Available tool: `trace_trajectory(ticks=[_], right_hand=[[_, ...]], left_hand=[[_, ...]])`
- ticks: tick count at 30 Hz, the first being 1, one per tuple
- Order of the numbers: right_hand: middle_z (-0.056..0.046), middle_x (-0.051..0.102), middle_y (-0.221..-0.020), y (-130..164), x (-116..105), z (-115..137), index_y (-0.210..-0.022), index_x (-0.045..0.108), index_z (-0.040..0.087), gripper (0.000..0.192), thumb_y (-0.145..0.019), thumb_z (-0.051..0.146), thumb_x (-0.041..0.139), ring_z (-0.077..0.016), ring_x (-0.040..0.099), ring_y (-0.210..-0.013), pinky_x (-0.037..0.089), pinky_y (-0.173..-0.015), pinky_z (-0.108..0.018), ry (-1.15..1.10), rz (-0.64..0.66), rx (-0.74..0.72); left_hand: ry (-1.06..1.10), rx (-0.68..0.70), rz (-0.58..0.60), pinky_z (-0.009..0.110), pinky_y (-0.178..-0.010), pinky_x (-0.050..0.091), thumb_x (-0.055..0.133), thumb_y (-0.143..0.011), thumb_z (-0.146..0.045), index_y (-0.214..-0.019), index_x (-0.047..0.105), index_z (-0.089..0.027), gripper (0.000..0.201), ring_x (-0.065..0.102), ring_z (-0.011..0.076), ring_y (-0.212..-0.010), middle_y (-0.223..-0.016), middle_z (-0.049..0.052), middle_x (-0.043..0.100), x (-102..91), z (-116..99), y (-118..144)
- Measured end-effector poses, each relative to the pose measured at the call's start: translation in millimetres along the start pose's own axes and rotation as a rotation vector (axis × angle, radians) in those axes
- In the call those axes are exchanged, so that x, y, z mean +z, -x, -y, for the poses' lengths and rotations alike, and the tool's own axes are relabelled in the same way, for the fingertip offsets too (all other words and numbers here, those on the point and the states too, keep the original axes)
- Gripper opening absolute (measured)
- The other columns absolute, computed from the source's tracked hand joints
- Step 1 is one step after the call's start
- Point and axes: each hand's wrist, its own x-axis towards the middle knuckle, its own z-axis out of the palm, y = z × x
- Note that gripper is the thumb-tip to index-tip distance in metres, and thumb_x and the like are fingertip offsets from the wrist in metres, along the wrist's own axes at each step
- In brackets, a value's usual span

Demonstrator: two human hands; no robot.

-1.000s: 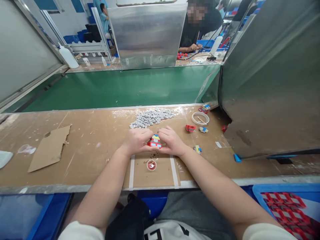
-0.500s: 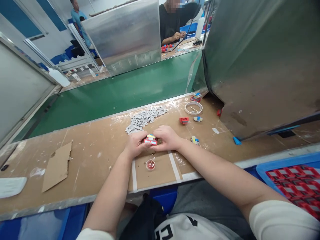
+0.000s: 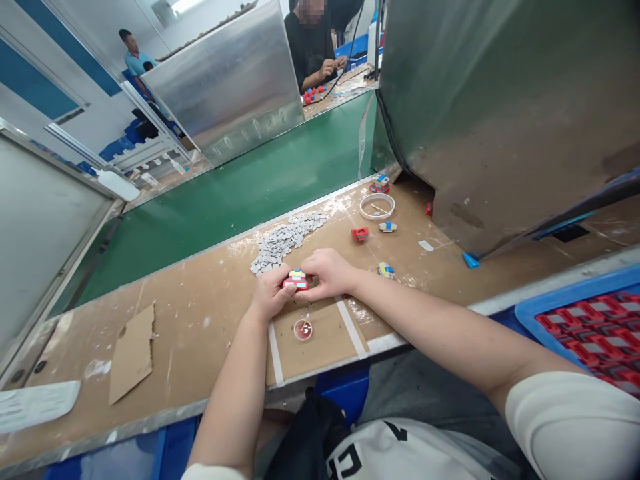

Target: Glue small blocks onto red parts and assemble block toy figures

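Observation:
Between both hands is a small toy car (image 3: pixel 296 281) with a red body and a yellow, white and blue top. My left hand (image 3: pixel 270 291) is closed on its left side, thumb at the front edge. My right hand (image 3: pixel 330 273) grips the right side, with fingers bent round it. Just beyond the hands lies a pile of small grey flat pieces (image 3: pixel 283 245). Below them, nearer my body, stands a small round cup (image 3: pixel 303 329) of red stuff with a thin stick in it.
To the right lie a red car body (image 3: pixel 359 234), loose car tops (image 3: pixel 387 227), a tape roll (image 3: pixel 377 207) and a finished-looking car (image 3: pixel 381 184). A blue crate (image 3: pixel 530 313) holds red parts. Cardboard (image 3: pixel 133 353) lies left. Beyond the green belt (image 3: pixel 240 193) a person (image 3: pixel 310 53) works.
My view has turned slightly, so the scene appears shifted. Both hands keep the same hold on the toy car, with hardly any movement.

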Motion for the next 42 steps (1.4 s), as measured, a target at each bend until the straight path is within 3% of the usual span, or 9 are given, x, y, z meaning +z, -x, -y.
trace_trajectory(ticks=[19, 29, 42], right_hand=[[-0.002, 0.061, -0.065, 0.1, -1.0, -2.1, -0.066, 0.052, 0.02, 0.061, -0.094, 0.074, 0.058, -0.014, 0.046, -0.061, 0.021, -0.063, -0.03, -0.027, 0.115, 0.016], [-0.001, 0.059, -0.073, -2.1, -4.0, -1.4, -0.075, 0.052, 0.02, 0.054, -0.1, 0.069, 0.058, -0.0158, 0.046, -0.069, 0.028, -0.071, -0.03, -0.086, 0.085, -0.118], [0.0, 0.054, -0.073, -0.8, -2.8, -1.9, -0.075, 0.048, 0.021, 0.052, -0.099, 0.065, 0.062, -0.0162, 0.044, -0.072, 0.029, -0.075, -0.031, -0.124, 0.07, -0.11]], left_hand=[[0.033, -0.044, 0.003, 0.032, -0.06, 0.028, 0.032, -0.089, -0.097, -0.066, 0.044, -0.022, 0.08, 0.041, 0.0163, -0.059, -0.061, 0.0, 0.045, -3.3, -7.0, -1.8], [-0.12, 0.031, -0.049, 0.034, -0.062, 0.031, 0.03, -0.094, -0.092, -0.074, 0.058, -0.02, 0.08, 0.048, 0.0182, -0.062, -0.065, 0.003, 0.055, -8.6, -7.8, 4.7], [-0.072, 0.022, -0.034, 0.034, -0.062, 0.03, 0.03, -0.091, -0.096, -0.07, 0.052, -0.021, 0.081, 0.047, 0.0184, -0.061, -0.064, 0.002, 0.053, -8.5, -9.9, 1.7]])
